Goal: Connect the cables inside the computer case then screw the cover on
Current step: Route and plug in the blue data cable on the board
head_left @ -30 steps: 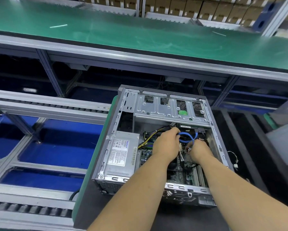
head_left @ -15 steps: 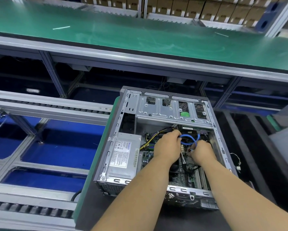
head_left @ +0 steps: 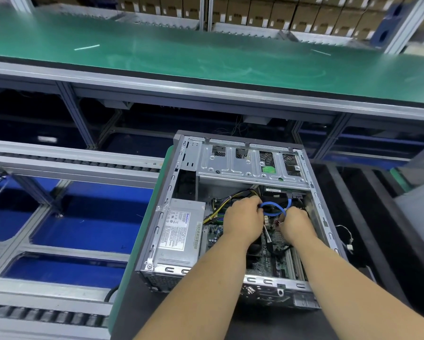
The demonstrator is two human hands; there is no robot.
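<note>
Dark work surface (head_left: 230, 325) nearest me carries the opened computer case (head_left: 161, 217), lying on its side with no cover on. Inside it, my left hand (head_left: 242, 217) curls round one end of the blue cable (head_left: 272, 209) loop; my right hand (head_left: 295, 223) pinches the other end above the motherboard (head_left: 272, 261). Beyond, the power supply (head_left: 179, 234), drive bracket (head_left: 230, 163), then a green bench (head_left: 206, 60).
</note>
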